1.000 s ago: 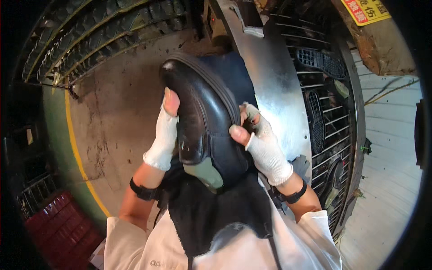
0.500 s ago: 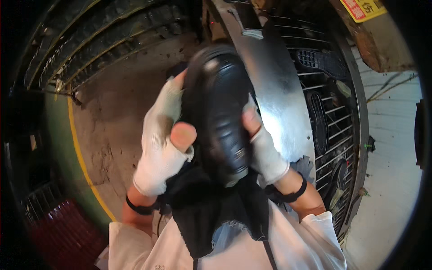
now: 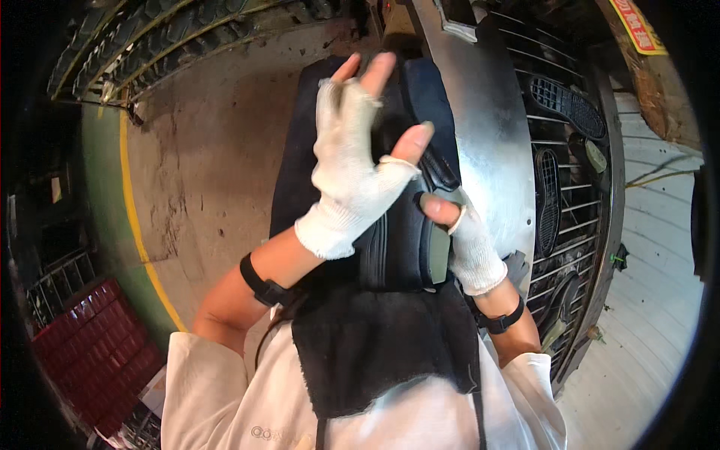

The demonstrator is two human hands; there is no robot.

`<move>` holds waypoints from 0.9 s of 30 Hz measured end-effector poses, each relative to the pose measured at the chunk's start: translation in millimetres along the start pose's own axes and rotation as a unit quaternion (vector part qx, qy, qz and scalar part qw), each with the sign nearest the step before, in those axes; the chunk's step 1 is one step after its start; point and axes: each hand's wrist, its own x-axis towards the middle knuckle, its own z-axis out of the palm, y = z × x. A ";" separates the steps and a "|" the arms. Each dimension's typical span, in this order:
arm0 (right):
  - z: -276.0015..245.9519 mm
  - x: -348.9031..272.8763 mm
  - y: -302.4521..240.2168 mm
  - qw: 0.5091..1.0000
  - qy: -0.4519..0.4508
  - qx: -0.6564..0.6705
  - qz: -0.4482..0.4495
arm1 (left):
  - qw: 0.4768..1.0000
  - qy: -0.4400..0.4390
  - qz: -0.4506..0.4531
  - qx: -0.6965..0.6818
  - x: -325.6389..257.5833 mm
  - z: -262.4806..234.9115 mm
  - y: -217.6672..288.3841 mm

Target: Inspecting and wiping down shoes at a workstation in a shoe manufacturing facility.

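Observation:
In front of my body a black leather shoe point(image 3: 401, 247) lies turned on its side, a strip of grey-green sole point(image 3: 440, 255) showing along its right edge. My right hand point(image 3: 474, 244), in a white knit glove with bare fingertips, grips it from the right. The thumb rests by the sole and the other fingers are hidden. Over the shoe's far part is my left hand point(image 3: 349, 161), gloved alike, its fingers spread and blurred; whether it touches the shoe I cannot tell. Beneath lies a black apron point(image 3: 382, 345).
A shiny metal bench top point(image 3: 491, 142) runs along my right. Beyond it a barred rack holds dark shoe soles point(image 3: 568, 106). At the far left stand shelves of dark footwear point(image 3: 180, 45). A dark red slatted stack point(image 3: 97, 352) stands at the lower left, near a yellow floor line point(image 3: 135, 217).
The shoe has come down closer to my body and rolled onto its side. My left hand has left its side and moved right, over it, fingers spread. My right hand stays on the shoe.

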 end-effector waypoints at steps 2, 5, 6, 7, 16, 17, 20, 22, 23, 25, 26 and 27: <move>8.2 7.4 -18.0 0.999 -0.010 0.048 -0.008 | 0.998 -0.029 0.034 -0.045 27.3 5.8 -6.9; 8.9 15.7 -45.9 0.993 0.004 0.096 -0.062 | 0.857 -0.119 -0.160 -0.475 57.0 10.4 -14.2; 14.4 14.2 -58.6 0.986 -0.009 0.150 -0.076 | 0.884 -0.149 -0.132 -0.423 45.3 0.8 -12.4; 22.1 14.2 -67.4 0.975 -0.027 0.203 -0.091 | 0.908 -0.174 -0.100 -0.368 27.2 -9.3 -10.1; -52.0 10.8 -66.9 0.955 0.013 0.277 -0.103 | 0.913 -0.351 -0.022 -0.208 25.0 17.8 5.4; -75.1 -6.3 -72.4 0.957 0.013 0.277 -0.081 | 0.904 -0.373 0.000 -0.208 21.5 22.6 -13.5; -181.3 -66.4 -60.5 0.956 0.109 0.243 -0.123 | 0.879 -0.349 -0.087 -0.312 12.6 14.2 -27.8; -284.9 -108.1 -29.6 0.924 0.352 -0.028 -0.144 | 0.890 -0.306 -0.150 -0.303 -3.2 -0.1 -51.7; -306.8 -125.1 -22.4 0.867 0.445 -0.138 -0.177 | 0.893 -0.290 -0.183 -0.290 -10.9 -7.3 -67.5; -368.2 -157.0 -3.7 0.789 0.533 -0.295 -0.081 | 0.894 -0.249 -0.208 -0.308 -23.8 -15.3 -84.1; -376.6 -162.1 -1.3 0.742 0.582 -0.330 -0.031 | 0.892 -0.236 -0.211 -0.322 -27.8 -14.3 -85.1; -384.1 -166.8 1.7 0.690 0.627 -0.362 0.019 | 0.890 -0.239 -0.212 -0.326 -29.4 -10.7 -86.0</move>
